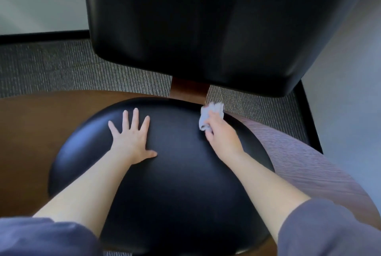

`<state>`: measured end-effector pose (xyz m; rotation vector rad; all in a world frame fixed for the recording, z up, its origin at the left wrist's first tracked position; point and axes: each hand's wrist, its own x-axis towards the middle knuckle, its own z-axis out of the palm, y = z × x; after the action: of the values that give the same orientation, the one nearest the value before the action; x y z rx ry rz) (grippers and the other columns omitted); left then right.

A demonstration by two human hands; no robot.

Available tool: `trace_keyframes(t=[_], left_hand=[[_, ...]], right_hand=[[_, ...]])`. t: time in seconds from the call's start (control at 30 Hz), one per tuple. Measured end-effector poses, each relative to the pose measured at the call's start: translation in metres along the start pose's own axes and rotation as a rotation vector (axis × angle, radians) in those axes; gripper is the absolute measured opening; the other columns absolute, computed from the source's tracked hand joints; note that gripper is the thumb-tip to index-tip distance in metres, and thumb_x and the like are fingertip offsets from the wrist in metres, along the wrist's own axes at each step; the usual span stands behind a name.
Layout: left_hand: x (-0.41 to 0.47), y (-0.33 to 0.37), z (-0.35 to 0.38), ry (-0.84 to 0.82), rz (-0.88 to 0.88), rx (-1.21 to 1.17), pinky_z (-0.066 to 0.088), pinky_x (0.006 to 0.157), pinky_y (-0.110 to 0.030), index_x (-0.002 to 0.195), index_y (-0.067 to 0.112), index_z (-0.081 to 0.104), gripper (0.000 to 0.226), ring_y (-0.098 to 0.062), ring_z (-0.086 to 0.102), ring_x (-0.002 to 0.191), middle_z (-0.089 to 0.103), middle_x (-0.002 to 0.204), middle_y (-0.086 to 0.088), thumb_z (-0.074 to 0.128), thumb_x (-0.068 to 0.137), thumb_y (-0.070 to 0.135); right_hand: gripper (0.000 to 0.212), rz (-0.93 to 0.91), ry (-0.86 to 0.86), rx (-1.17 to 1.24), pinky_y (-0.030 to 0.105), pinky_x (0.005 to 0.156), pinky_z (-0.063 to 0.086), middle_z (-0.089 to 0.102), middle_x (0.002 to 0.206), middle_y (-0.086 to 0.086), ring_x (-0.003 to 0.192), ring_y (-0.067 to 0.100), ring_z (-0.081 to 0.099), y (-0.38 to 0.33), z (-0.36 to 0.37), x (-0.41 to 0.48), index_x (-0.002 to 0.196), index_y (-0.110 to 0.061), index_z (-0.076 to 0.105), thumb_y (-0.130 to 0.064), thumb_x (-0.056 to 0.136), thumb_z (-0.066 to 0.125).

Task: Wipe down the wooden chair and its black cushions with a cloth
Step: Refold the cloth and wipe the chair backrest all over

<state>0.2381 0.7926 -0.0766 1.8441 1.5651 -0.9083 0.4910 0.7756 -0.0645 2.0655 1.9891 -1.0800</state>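
A round black seat cushion (169, 173) fills the middle of the view, set on a wooden chair seat (31, 132) that shows around it. Above it hangs the black back cushion (206, 24), joined by a brown wooden post (188, 90). My left hand (132, 138) lies flat on the seat cushion with fingers spread. My right hand (221, 132) grips a crumpled white cloth (211, 112) and presses it on the back right edge of the seat cushion, just beside the post.
Grey ribbed carpet (51, 66) lies behind the chair. A black baseboard (41, 36) runs under a pale wall at the upper left, and another black strip (307, 119) borders a pale surface at the right.
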Motion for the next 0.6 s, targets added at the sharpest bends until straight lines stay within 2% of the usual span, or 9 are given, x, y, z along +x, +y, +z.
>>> trace_keyframes(t=[0.07, 0.1, 0.2, 0.27, 0.33, 0.4, 0.47, 0.53, 0.6], left_hand=[[-0.001, -0.005, 0.012, 0.037, 0.020, 0.078, 0.000, 0.110, -0.071, 0.153, 0.024, -0.020, 0.116, -0.038, -0.027, 0.144, -0.032, 0.157, -0.012, 0.048, 0.077, 0.080], [0.000, -0.008, 0.015, 0.057, 0.026, 0.099, -0.001, 0.110, -0.072, 0.152, 0.024, -0.021, 0.116, -0.038, -0.028, 0.144, -0.033, 0.156, -0.011, 0.043, 0.076, 0.084], [0.002, -0.026, 0.021, 0.124, 0.015, 0.153, -0.003, 0.107, -0.074, 0.150, 0.025, -0.025, 0.113, -0.035, -0.030, 0.144, -0.036, 0.156, -0.009, 0.024, 0.073, 0.092], [0.004, -0.037, 0.026, 0.167, -0.001, 0.175, -0.003, 0.107, -0.075, 0.149, 0.026, -0.026, 0.111, -0.034, -0.029, 0.144, -0.035, 0.156, -0.008, 0.013, 0.070, 0.093], [0.007, -0.043, 0.027, 0.167, 0.001, 0.180, -0.003, 0.106, -0.075, 0.148, 0.026, -0.028, 0.110, -0.034, -0.029, 0.144, -0.035, 0.156, -0.007, 0.012, 0.070, 0.093], [0.010, -0.042, 0.027, 0.134, 0.005, 0.172, -0.005, 0.106, -0.075, 0.144, 0.027, -0.033, 0.110, -0.035, -0.031, 0.143, -0.037, 0.155, -0.006, 0.015, 0.071, 0.093], [0.013, -0.042, 0.025, 0.106, 0.004, 0.165, -0.006, 0.105, -0.075, 0.139, 0.028, -0.037, 0.109, -0.035, -0.033, 0.142, -0.039, 0.154, -0.006, 0.017, 0.071, 0.093], [0.013, -0.042, 0.024, 0.095, -0.002, 0.157, -0.007, 0.105, -0.075, 0.139, 0.028, -0.037, 0.109, -0.035, -0.033, 0.142, -0.039, 0.154, -0.006, 0.019, 0.072, 0.093], [0.013, -0.042, 0.024, 0.089, -0.004, 0.161, -0.007, 0.106, -0.075, 0.142, 0.028, -0.035, 0.110, -0.035, -0.033, 0.142, -0.039, 0.154, -0.006, 0.020, 0.072, 0.093]], right_hand=[[0.029, -0.024, -0.097, -0.135, 0.034, 0.108, 0.035, 0.019, 0.159, 0.008, 0.145, 0.027, 0.021, 0.007, 0.020, 0.000, 0.121, -0.002, 0.055, -0.013, 0.094, 0.051], [0.031, -0.017, -0.082, -0.143, 0.033, 0.102, 0.038, 0.014, 0.160, 0.007, 0.144, 0.027, 0.023, 0.006, 0.027, 0.001, 0.122, -0.003, 0.053, -0.013, 0.093, 0.052], [0.064, 0.073, 0.047, -0.165, 0.034, 0.087, 0.042, 0.006, 0.161, 0.007, 0.128, 0.032, 0.040, 0.004, 0.036, 0.013, 0.145, -0.005, 0.030, -0.010, 0.087, 0.058], [0.077, 0.121, 0.087, -0.225, 0.034, 0.105, 0.036, 0.002, 0.162, 0.011, 0.139, 0.032, 0.025, 0.006, 0.042, 0.028, 0.151, -0.005, 0.016, -0.006, 0.086, 0.057], [0.076, 0.127, 0.040, -0.257, 0.037, 0.119, 0.013, 0.004, 0.161, 0.014, 0.147, 0.032, 0.005, 0.001, 0.047, 0.046, 0.152, -0.004, 0.011, -0.002, 0.087, 0.052], [0.076, 0.047, -0.028, -0.205, 0.036, 0.121, 0.004, 0.001, 0.162, 0.011, 0.149, 0.030, -0.003, -0.019, 0.052, 0.063, 0.153, -0.007, 0.008, 0.003, 0.088, 0.047], [0.079, -0.098, -0.100, -0.186, 0.036, 0.122, 0.002, -0.008, 0.163, 0.006, 0.149, 0.024, -0.010, -0.045, 0.061, 0.073, 0.155, -0.012, 0.001, 0.008, 0.090, 0.041], [0.083, -0.191, -0.137, -0.260, 0.038, 0.122, 0.001, -0.014, 0.162, 0.004, 0.149, 0.021, -0.014, -0.061, 0.068, 0.073, 0.155, -0.017, -0.005, 0.008, 0.091, 0.042], [0.082, -0.168, -0.124, -0.394, 0.044, 0.122, 0.001, -0.011, 0.163, 0.007, 0.150, 0.023, -0.011, -0.055, 0.065, 0.068, 0.155, -0.014, -0.005, 0.001, 0.092, 0.045]])
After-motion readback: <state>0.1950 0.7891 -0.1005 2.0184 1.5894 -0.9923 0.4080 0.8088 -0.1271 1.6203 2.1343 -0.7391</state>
